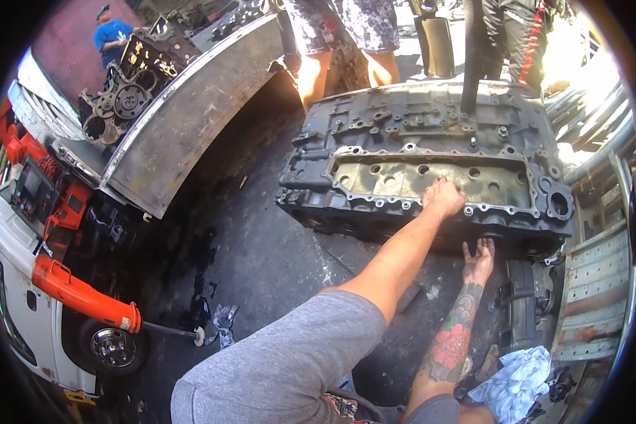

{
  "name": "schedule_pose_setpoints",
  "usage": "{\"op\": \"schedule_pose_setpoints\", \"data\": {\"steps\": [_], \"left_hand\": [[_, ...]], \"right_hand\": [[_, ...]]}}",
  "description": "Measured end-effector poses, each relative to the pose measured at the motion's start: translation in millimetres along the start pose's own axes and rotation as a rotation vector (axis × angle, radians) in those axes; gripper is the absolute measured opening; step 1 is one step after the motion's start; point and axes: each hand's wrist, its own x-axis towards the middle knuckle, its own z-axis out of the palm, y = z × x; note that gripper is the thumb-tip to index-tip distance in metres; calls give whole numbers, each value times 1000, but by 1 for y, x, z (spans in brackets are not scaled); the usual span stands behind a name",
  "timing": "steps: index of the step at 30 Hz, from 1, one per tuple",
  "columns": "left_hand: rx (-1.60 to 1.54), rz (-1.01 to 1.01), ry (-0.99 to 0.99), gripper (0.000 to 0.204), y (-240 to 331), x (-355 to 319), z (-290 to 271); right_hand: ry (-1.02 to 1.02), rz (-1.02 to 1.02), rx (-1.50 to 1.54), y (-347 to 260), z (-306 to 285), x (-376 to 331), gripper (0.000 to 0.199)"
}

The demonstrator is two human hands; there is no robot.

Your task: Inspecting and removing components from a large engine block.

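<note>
A large dark engine block point(417, 116) lies on its side across the floor before me. Along its near upper side runs a long recess with a pale, holed floor and a bolted rim point(381, 203). My left hand point(444, 196) reaches into this recess near its lower rim, fingers curled in. Whatever is under those fingers, if anything, is hidden. Below the block's near lower edge, my right hand point(479, 261) is turned palm up, fingers apart, with their tips close to the shadowed underside. Whether they touch it I cannot tell.
Crumpled pale blue cloth point(514, 385) lies at lower right. A dark metal part point(523, 297) sits under the block's right end. A metal bar point(471, 56) stands against the block. People stand behind it. At left are a curved metal panel point(191, 113), another engine point(127, 99) and an orange tube point(85, 293).
</note>
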Motion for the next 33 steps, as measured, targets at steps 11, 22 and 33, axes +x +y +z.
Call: {"op": "schedule_pose_setpoints", "data": {"steps": [11, 22, 33], "left_hand": [[10, 10, 20, 36, -3, 1, 4], [-26, -16, -38, 37, -1, 1, -1], [-26, -4, -53, 36, 0, 0, -5]], "right_hand": [[18, 10, 7, 1, 0, 2, 62], [18, 5, 1, -1, 4, -2, 63], [28, 17, 10, -4, 11, -8, 68]]}}
